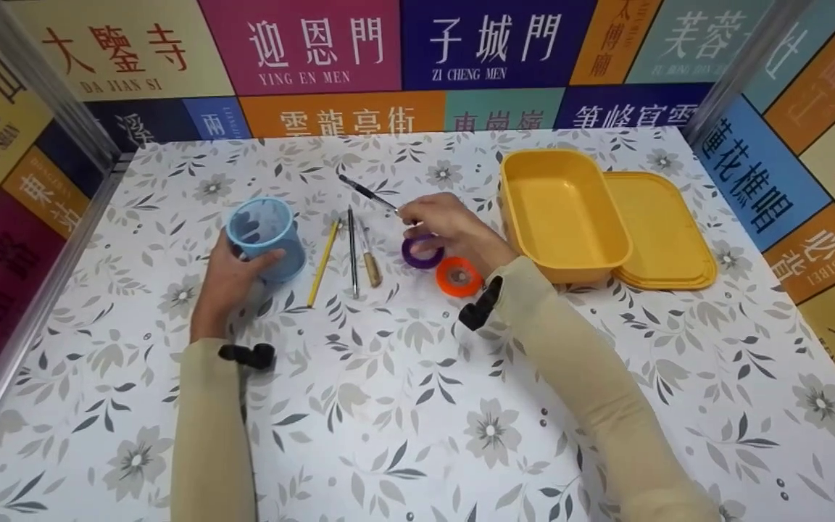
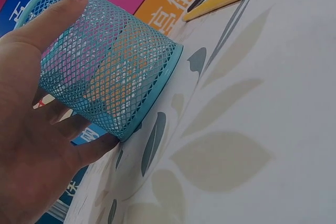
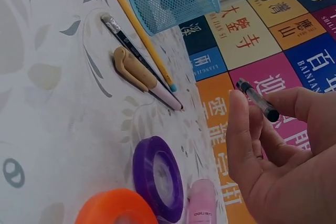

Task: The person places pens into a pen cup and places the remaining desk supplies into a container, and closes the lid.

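My left hand [image 1: 233, 272] grips a light-blue mesh pen holder [image 1: 272, 246], thumb on its near side and fingers round the far one. Its mouth faces up, and no contents show in it. Between thumb and fingertips, my right hand [image 1: 450, 225] pinches a dark pen with a clear barrel [image 1: 367, 192], held above the table. Side by side between the hands lie a yellow pencil [image 1: 323, 262], a thin dark pen or pencil [image 1: 352, 254] and a slim pen with a tan clipped end [image 3: 134, 69]. Beneath my right hand are purple tape [image 3: 157, 179] and orange tape [image 1: 459, 277].
A pink bottle or tube [image 3: 202, 203] stands close to the purple tape, hidden by my hand in the head view. To the right, a yellow box [image 1: 566, 210] sits beside its yellow lid [image 1: 667, 232]. Printed panels [image 1: 316, 43] wall the table's back and sides.
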Action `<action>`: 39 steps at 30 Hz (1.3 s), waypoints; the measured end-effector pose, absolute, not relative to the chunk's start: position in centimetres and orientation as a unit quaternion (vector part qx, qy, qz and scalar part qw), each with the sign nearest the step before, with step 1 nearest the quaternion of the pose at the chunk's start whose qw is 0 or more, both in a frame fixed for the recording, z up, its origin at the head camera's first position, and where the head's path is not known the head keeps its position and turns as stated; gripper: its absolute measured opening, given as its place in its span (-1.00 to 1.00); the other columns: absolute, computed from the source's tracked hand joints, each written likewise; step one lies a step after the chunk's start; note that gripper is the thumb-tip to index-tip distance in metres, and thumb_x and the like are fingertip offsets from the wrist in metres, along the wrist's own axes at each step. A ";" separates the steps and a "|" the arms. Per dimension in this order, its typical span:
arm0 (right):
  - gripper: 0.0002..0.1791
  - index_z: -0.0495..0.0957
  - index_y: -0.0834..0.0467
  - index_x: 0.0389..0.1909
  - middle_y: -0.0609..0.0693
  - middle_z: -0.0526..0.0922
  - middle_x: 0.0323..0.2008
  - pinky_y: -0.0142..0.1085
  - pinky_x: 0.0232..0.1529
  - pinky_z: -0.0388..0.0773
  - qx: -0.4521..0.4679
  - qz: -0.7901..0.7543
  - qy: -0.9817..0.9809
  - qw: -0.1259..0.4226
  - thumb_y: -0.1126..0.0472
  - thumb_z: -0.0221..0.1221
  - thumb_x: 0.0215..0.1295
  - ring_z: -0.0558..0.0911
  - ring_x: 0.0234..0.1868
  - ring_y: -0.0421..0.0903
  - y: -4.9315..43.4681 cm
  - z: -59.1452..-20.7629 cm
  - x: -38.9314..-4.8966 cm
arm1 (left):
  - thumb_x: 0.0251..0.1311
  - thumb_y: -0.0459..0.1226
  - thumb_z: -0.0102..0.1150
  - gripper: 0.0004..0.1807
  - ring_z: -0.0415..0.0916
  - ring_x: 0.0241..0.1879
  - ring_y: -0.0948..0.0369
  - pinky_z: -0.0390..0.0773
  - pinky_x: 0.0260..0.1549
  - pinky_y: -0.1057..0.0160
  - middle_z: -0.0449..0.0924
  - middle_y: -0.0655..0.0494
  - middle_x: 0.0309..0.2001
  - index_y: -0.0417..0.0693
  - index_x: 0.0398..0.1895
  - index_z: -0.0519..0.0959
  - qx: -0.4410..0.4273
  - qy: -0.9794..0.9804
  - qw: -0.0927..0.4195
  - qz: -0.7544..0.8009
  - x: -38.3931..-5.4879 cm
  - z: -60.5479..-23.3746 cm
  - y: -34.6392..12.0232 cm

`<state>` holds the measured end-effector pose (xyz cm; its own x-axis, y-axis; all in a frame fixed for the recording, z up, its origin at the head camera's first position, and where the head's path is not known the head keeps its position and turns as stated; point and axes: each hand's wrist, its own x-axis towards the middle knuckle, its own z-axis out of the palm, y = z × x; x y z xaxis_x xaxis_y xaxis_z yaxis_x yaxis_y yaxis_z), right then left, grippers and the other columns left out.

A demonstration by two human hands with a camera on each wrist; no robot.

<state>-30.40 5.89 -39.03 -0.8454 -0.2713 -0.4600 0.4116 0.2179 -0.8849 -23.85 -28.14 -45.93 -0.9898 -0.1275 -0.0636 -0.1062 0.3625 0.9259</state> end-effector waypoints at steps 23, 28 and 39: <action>-0.67 0.64 0.18 0.03 0.11 0.59 0.10 -0.21 -0.16 0.77 -0.025 -0.680 0.706 0.196 0.04 0.21 0.42 0.67 0.07 -0.01 4.2 -36.7 -30.1 | -0.04 0.13 0.50 0.21 0.04 0.58 0.09 0.04 0.58 0.01 0.11 0.05 0.58 0.23 0.61 -0.06 0.083 -0.819 0.002 -0.567 -23.6 -46.0 -28.0; -0.72 0.65 0.18 -0.04 0.06 0.64 -0.01 -0.20 -0.20 0.77 -0.034 -0.704 0.693 0.151 0.07 0.23 0.40 0.66 0.07 0.03 3.4 -36.2 -30.2 | -0.03 0.11 0.51 0.19 0.05 0.57 0.08 0.07 0.57 0.02 0.14 0.04 0.57 0.20 0.61 -0.03 0.082 -0.817 0.016 -0.571 -23.7 -46.2 -27.9; -0.67 0.50 0.26 0.08 0.13 0.71 -0.08 -0.22 -0.23 0.77 -0.038 -0.748 0.660 0.058 0.24 0.25 0.37 0.77 -0.12 0.01 0.9 -34.6 -30.4 | -0.01 0.09 0.50 0.18 0.02 0.58 0.10 0.03 0.58 0.01 0.10 0.09 0.58 0.27 0.61 -0.05 0.092 -0.812 0.003 -0.576 -23.9 -46.5 -27.7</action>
<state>-30.37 0.91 -34.61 -0.9903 -0.1379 -0.0196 0.0365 -0.1207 -0.9920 -23.91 -27.67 -46.53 -0.9829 -0.1531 -0.1022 -0.1470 0.3191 0.9362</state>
